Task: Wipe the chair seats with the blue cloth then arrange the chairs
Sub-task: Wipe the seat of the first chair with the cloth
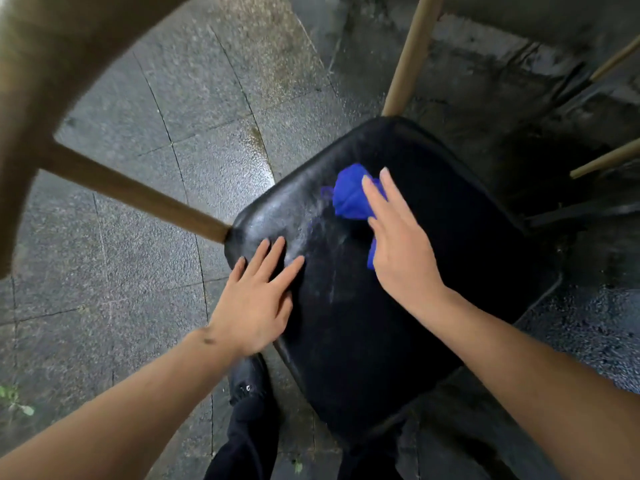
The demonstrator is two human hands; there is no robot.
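Observation:
A chair with a black padded seat fills the middle of the head view, and a pale smear crosses its left part. The bunched blue cloth lies on the far part of the seat. My right hand presses flat on the cloth, fingers stretched over it. Near the seat's left edge my left hand rests flat on the padding with its fingers spread, holding nothing. The chair's curved wooden backrest arcs across the upper left, joined to the seat by a wooden spindle.
Wet grey stone paving lies left of the chair. A second spindle rises at the seat's far corner. Wooden legs of other furniture stick in at the right. My dark shoe stands under the seat's near-left edge.

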